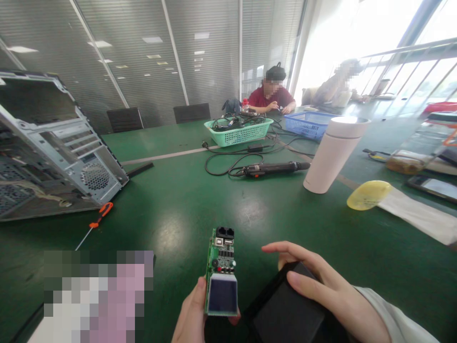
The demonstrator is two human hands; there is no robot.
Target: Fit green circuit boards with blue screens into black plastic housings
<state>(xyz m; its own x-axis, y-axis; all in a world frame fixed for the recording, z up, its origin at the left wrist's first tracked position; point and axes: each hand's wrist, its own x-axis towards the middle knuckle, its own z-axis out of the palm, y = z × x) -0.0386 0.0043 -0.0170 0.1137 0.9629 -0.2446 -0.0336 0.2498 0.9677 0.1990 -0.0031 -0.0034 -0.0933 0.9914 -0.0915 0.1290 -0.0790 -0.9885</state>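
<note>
At the bottom centre, my left hand [193, 309] grips a green circuit board [225, 263] by its sides. The board has a small dark screen at its near end and black sockets at its far end. My right hand [314, 276] is closed on a black box-shaped case [289, 309], with the thumb on top and the index finger stretched out past it. A gap separates the board from the case. The case's lower part runs out of the frame.
An open metal computer case [96, 176] and an orange screwdriver [102, 214] are at left. Ahead lie an electric screwdriver [271, 168], a green basket [239, 137] of cables, a blue basket [307, 125] and a tumbler [330, 157]. Two people sit at the far side.
</note>
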